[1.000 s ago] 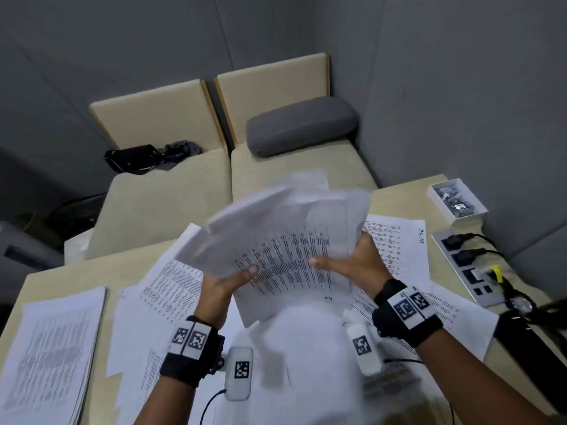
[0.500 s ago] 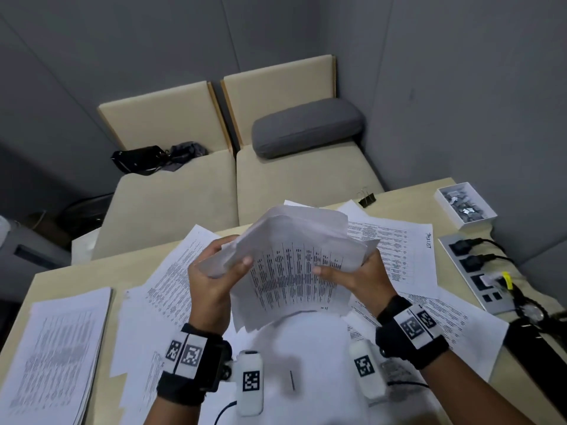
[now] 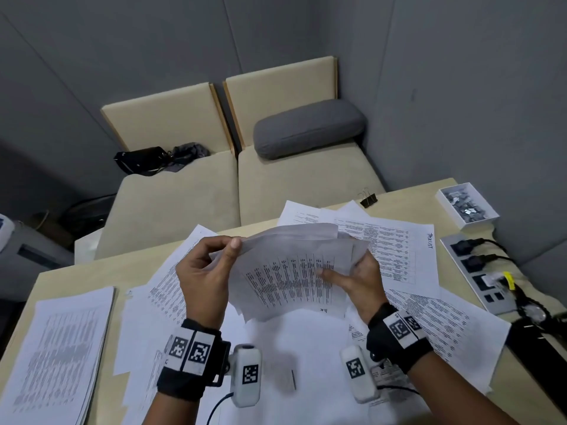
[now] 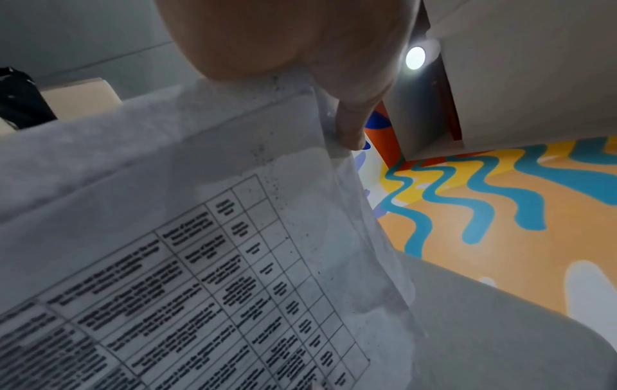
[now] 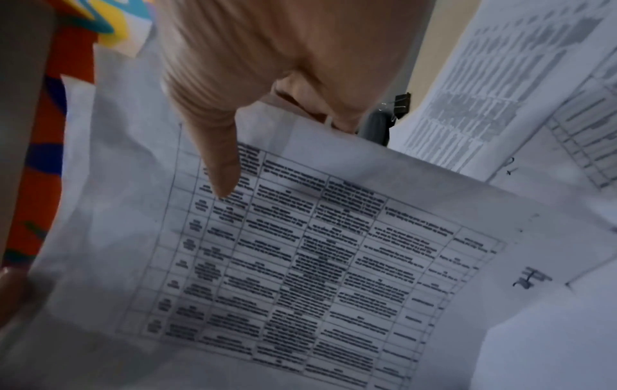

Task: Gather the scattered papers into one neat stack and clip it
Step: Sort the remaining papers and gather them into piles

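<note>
Pinching a loose bundle of printed papers (image 3: 291, 274) by opposite edges, the left hand (image 3: 204, 271) and right hand (image 3: 360, 279) held it above the paper-strewn table (image 3: 408, 200).

White papers (image 3: 294, 271) carry black gridded tables of text; the bench (image 3: 76, 277) is pale tan wood. Beyond it — beige seats (image 3: 171, 204), a grey cushion (image 3: 310, 127), grey walls (image 3: 460, 87) — and wristbands (image 3: 190, 351) bear black-and-white square codes.

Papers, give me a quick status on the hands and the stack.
Both hands, left hand and right hand, grip the held bundle, edges uneven. More loose sheets lie on the table. Binder clip untouched at far edge.
</note>
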Motion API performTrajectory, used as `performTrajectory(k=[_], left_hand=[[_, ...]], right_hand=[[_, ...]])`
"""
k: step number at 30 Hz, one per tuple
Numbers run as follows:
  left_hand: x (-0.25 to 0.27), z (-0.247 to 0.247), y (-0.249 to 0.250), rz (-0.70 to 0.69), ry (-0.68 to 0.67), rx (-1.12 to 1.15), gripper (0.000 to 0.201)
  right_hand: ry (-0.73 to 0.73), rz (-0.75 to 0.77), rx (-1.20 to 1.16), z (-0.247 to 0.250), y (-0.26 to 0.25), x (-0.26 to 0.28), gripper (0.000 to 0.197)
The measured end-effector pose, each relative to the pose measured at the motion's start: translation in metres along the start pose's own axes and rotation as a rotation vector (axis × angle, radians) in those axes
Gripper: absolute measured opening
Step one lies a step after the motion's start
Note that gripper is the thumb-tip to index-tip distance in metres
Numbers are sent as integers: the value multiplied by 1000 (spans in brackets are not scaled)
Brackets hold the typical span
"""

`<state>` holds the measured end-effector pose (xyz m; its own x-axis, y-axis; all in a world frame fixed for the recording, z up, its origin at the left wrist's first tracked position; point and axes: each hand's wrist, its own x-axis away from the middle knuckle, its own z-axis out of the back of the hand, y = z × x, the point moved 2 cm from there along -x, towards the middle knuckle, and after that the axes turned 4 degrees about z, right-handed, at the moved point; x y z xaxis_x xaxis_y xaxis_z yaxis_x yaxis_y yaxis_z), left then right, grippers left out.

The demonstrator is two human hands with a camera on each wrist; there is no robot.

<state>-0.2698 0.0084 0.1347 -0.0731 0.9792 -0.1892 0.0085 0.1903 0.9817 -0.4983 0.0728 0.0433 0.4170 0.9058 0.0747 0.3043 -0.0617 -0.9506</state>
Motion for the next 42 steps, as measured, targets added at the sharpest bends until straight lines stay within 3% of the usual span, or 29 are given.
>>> performTrajectory(k=[3, 6, 9, 14, 18, 21, 24, 26, 27, 28, 29, 30, 31, 34, 37, 42], left_hand=[[-1, -1, -1, 2, -62, -2, 9], [0, -6, 0, 16, -203, -10, 13], [-8, -3, 0, 49, -239, 73, 21], [-22, 8, -18, 163, -215, 266, 49], [-16, 18, -32, 387, -158, 605, 82], [-4, 23, -53, 452, -232, 510, 97], [8, 29, -72, 457, -339, 362, 48], [13, 39, -83, 497, -361, 497, 93], [16, 45, -84, 529, -382, 574, 106], [19, 51, -88, 532, -389, 600, 101], [21, 56, -88, 498, -373, 533, 83], [23, 54, -85, 448, -346, 359, 65], [24, 54, -87, 377, -337, 171, 65], [20, 42, -75, 296, -451, -96, 99], [5, 31, -64, 237, -332, -104, 94], [-9, 2, -57, 223, -219, -61, 53]], right_hand=[[-40, -24, 119, 0, -1, 2, 43], [-58, -10, 175, -2, -1, 4, 36], [-31, 46, 157, -5, -10, 4, 32], [-68, 135, 174, -15, -21, 0, 39], [20, 157, 157, -22, -25, -2, 29], [32, 166, 151, -22, -27, -5, 36], [13, 69, 151, -19, -19, -12, 51], [5, -37, 167, -14, -12, -14, 45], [-3, -72, 190, -11, -9, -13, 40], [-14, -92, 213, -9, -5, -12, 36], [-27, -107, 229, -7, -3, -11, 33], [-46, -117, 239, -7, -1, -9, 31], [-62, -126, 243, -8, 0, -7, 31], [-96, -148, 274, -14, 0, -3, 36], [-85, -154, 251, -17, -6, -6, 32], [-104, -141, 288, -26, -15, -11, 45]])
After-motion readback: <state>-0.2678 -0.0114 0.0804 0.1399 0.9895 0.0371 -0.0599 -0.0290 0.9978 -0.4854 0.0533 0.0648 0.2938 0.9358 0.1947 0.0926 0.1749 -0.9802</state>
